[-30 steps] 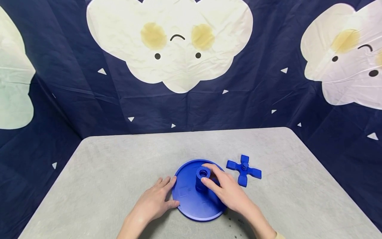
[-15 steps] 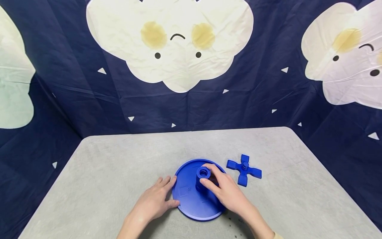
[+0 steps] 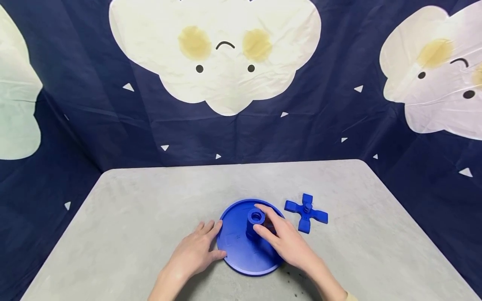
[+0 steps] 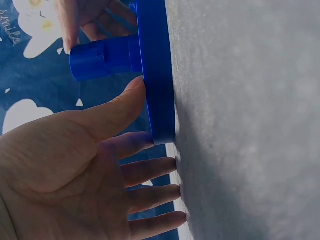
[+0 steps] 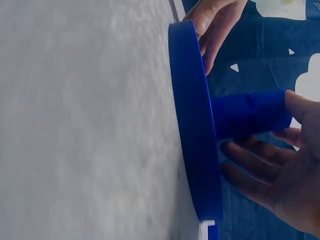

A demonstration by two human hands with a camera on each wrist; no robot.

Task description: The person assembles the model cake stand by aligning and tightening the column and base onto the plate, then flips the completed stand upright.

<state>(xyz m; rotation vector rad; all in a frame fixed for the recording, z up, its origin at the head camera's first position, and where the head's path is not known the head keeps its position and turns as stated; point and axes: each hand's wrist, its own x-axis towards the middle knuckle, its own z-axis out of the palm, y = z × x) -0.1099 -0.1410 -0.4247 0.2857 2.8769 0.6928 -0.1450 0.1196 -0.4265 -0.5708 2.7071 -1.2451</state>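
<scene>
A round blue tray-like disc [image 3: 235, 259] with a raised rim lies on the table. From its middle rises an upright blue hollow cylinder [image 3: 251, 228], with ridges inside its top opening. My right hand [image 3: 290, 244] holds the cylinder near its top between thumb and index finger; the other fingers [image 5: 250, 160] spread beside it in the right wrist view. At the disc's left side rests my left hand [image 3: 192, 253], its fingers extended, thumb over the rim and index finger against the outer edge. Its remaining fingertips [image 4: 175, 192] come down at the tabletop.
A blue cross-shaped piece [image 3: 306, 213] with four flat arms and a central ridged post lies right of the disc. Small dark specks [image 3: 297, 276] dot the grey table [image 3: 150, 200] near the right forearm. Dark blue cloth [image 3: 211, 138] with cloud prints hangs behind and beside the table.
The head view has shifted very slightly. Both hands keep their places at the disc and the cylinder, with only a tiny shift of the right thumb at the cylinder's top.
</scene>
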